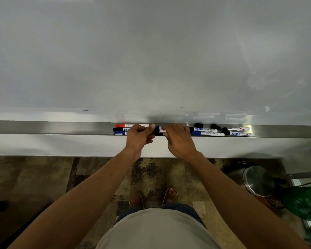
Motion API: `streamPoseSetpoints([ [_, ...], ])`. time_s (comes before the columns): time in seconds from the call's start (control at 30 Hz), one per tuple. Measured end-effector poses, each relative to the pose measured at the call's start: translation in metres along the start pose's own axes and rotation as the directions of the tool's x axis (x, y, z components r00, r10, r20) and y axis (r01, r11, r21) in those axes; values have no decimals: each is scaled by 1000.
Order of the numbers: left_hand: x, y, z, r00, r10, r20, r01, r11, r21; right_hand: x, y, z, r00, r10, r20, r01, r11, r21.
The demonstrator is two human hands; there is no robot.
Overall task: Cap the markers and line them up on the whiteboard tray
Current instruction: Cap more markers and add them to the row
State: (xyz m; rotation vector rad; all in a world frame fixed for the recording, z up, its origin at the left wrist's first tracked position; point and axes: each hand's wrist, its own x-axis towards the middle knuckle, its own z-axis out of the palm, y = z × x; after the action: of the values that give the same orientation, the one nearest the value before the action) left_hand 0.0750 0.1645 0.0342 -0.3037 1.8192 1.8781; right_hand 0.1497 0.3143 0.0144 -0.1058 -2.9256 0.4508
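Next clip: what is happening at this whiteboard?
A person stands at the whiteboard tray, both hands together over it. The left hand and right hand hold a blue marker between them, apparently capping it. Other markers lie on both sides, and loose black caps sit to the right.

Markers [206,130], some uncapped, scattered along tray [61,127].
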Motion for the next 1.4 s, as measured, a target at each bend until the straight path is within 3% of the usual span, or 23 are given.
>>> streamPoseSetpoints([
  [0.2,-5,3,2,996,-21,81,18,999,40,1,-6,-5,996,68,61,-64,996,-60],
  [0.37,-8,6,3,986,-79,145,58,987,149,3,-12,-13,984,175,16,-169,967,-192],
  [0.5,-11,5,1,960,-173,222,124,968,216,2,-11,-12,985,173,-2,-168,954,-248],
  [0.63,-12,2,-1,938,-220,269,141,948,286,0,-10,-9,986,168,19,-161,968,-194],
  [0.93,-8,5,9,947,-208,244,139,952,271,3,-7,-2,983,185,4,-182,975,-129],
  [1.13,-2,6,11,964,-125,237,52,956,290,-1,-3,3,974,224,10,-223,973,-59],
  [1.27,1,2,9,964,-69,258,11,975,223,1,5,6,994,107,-15,-105,990,97],
  [1.4,12,2,6,981,-27,192,-5,987,162,4,18,8,999,23,40,-30,983,183],
])
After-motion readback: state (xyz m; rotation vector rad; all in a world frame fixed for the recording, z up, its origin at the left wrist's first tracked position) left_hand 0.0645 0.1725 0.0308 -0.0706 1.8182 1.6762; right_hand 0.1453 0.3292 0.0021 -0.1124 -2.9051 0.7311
